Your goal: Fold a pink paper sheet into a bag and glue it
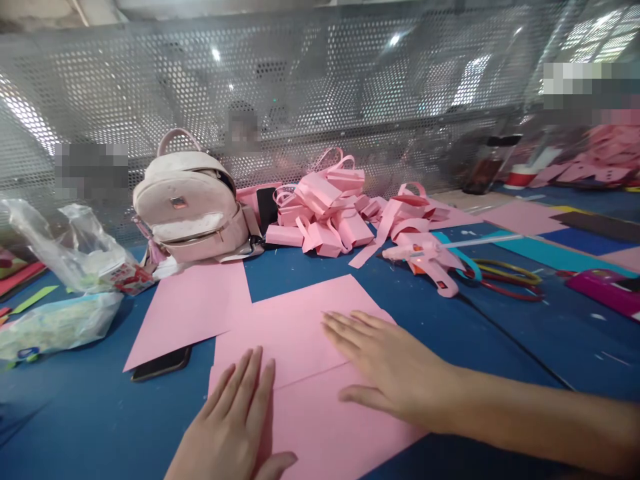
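Observation:
Pink paper lies in front of me on the blue table, with an edge or fold line running across it. My left hand rests flat on its left side, fingers stretched out and pointing away from me. On the right side my right hand lies flat too, its fingers extended and the thumb apart. Neither hand grips anything. Another pink sheet is at the upper left, partly covering a dark phone.
Behind the paper stand a pink-white backpack and a heap of folded pink paper pieces. A pink glue gun with a black cord lies right, near scissors. A plastic bag sits left. A perforated metal screen closes the back.

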A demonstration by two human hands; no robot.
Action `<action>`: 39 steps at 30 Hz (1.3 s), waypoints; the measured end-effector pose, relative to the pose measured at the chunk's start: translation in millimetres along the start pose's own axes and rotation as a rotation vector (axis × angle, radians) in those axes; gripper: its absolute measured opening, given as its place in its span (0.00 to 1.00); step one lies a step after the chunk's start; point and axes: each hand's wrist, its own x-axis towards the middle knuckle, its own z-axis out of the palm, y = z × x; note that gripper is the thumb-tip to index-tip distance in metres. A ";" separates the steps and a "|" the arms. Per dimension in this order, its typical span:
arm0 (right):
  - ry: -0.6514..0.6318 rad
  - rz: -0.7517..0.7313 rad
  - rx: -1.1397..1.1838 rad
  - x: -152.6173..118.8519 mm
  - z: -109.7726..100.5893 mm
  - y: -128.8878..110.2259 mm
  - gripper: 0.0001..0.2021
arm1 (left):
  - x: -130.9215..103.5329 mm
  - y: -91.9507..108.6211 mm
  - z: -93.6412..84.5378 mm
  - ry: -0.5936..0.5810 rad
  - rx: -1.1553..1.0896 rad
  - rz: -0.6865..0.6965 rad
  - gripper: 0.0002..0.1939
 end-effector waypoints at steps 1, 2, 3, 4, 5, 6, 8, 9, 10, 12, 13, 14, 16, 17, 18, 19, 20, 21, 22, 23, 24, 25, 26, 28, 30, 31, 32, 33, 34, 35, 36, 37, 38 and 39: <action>0.030 0.015 -0.029 -6.0 2.7 7.9 0.42 | -5.7 -1.3 -0.6 -0.013 0.008 -0.009 0.43; 0.063 0.031 -0.068 -12.5 5.5 16.0 0.41 | -11.1 -2.5 -1.3 -0.022 0.017 -0.020 0.45; 0.103 0.045 -0.112 -19.4 8.2 24.0 0.39 | -15.9 -3.7 -2.1 -0.030 0.022 -0.032 0.47; 0.140 0.055 -0.154 -26.4 11.0 31.5 0.38 | -20.3 -5.1 -3.1 -0.032 0.027 -0.049 0.47; 0.174 0.065 -0.193 -33.0 13.5 38.2 0.36 | -24.1 -6.4 -4.2 -0.037 0.031 -0.065 0.48; 0.198 0.075 -0.234 -39.2 15.9 43.9 0.36 | -27.3 -7.9 -5.3 -0.047 0.033 -0.081 0.48; 0.236 0.100 -0.305 -49.4 20.2 52.0 0.36 | -32.9 -10.5 -7.3 -0.060 0.042 -0.113 0.48; 0.252 0.114 -0.329 -53.3 22.0 54.4 0.37 | -35.3 -11.6 -8.1 -0.070 0.044 -0.124 0.47; 0.269 0.127 -0.345 -56.3 23.5 56.0 0.37 | -37.6 -12.6 -8.6 -0.074 0.045 -0.133 0.47; 0.297 0.147 -0.359 -60.4 25.5 57.9 0.38 | -42.1 -14.2 -8.6 -0.071 0.039 -0.148 0.45; 0.309 0.153 -0.366 -61.4 25.7 58.6 0.38 | -44.3 -15.2 -8.0 -0.066 0.031 -0.151 0.43; 0.313 0.153 -0.376 -62.0 25.2 59.4 0.38 | -46.4 -16.3 -7.1 -0.058 0.021 -0.154 0.42; 0.303 0.128 -0.400 -61.2 21.9 60.8 0.37 | -49.5 -19.5 -4.3 -0.033 0.010 -0.158 0.38; 0.294 0.112 -0.414 -59.9 19.1 61.1 0.37 | -50.0 -21.3 -2.5 -0.026 0.006 -0.142 0.35; 0.289 0.102 -0.427 -57.9 15.7 60.6 0.38 | -49.3 -23.2 -0.6 -0.024 0.001 -0.121 0.32; 0.293 0.100 -0.438 -55.2 11.8 59.2 0.38 | -47.4 -25.0 1.3 -0.026 -0.007 -0.101 0.28; 0.302 0.101 -0.443 -51.9 7.4 56.6 0.39 | -44.1 -26.6 3.2 -0.029 -0.022 -0.087 0.23; 0.308 0.094 -0.438 -48.0 2.8 53.0 0.39 | -39.5 -28.1 4.9 -0.027 -0.049 -0.077 0.20; 0.308 0.076 -0.418 -43.6 -1.9 48.8 0.38 | -33.8 -29.7 6.5 -0.017 -0.083 -0.073 0.17; 0.288 0.031 -0.380 -38.7 -6.7 44.4 0.35 | -27.3 -31.6 8.1 0.001 -0.125 -0.079 0.17; 0.244 -0.032 -0.324 -33.5 -11.2 40.4 0.32 | -20.2 -34.3 9.6 0.021 -0.171 -0.087 0.18; 0.210 -0.088 -0.264 -28.0 -15.6 37.4 0.30 | -13.0 -38.0 11.3 0.046 -0.218 -0.082 0.19; 0.190 -0.126 -0.210 -22.3 -19.7 35.7 0.27 | -5.8 -43.0 13.1 0.066 -0.266 -0.082 0.19; 0.216 -0.169 -0.159 -11.2 -26.8 36.7 0.22 | 7.9 -56.3 17.2 0.071 -0.362 -0.130 0.18; 0.309 -0.178 -0.181 -2.1 -32.6 41.0 0.18 | 20.1 -71.6 22.0 -0.007 -0.471 -0.255 0.16; 0.358 -0.186 -0.194 0.9 -34.8 43.0 0.18 | 25.5 -78.6 24.7 -0.077 -0.529 -0.331 0.15; 0.384 -0.206 -0.196 2.8 -36.5 44.2 0.19 | 30.2 -84.5 27.6 -0.137 -0.571 -0.388 0.15; 0.377 -0.237 -0.181 3.3 -37.6 44.3 0.20 | 34.2 -88.8 30.7 -0.177 -0.594 -0.406 0.16; 0.339 -0.277 -0.151 2.7 -38.1 43.0 0.21 | 37.3 -91.4 33.8 -0.184 -0.589 -0.385 0.18; 0.273 -0.321 -0.114 1.1 -38.1 40.4 0.23 | 39.6 -92.3 37.0 -0.167 -0.558 -0.331 0.21; 0.183 -0.351 -0.077 -1.2 -37.8 36.8 0.26 | 41.1 -91.8 40.0 -0.144 -0.514 -0.258 0.25; 0.103 -0.362 -0.045 -3.8 -37.4 32.4 0.30 | 42.0 -90.3 42.8 -0.120 -0.471 -0.180 0.28; 0.023 -0.343 -0.019 -6.3 -37.2 27.7 0.33 | 42.4 -88.3 45.3 -0.103 -0.433 -0.121 0.30; -0.048 -0.315 0.004 -8.5 -37.3 23.2 0.35 | 42.5 -86.3 47.6 -0.098 -0.409 -0.085 0.32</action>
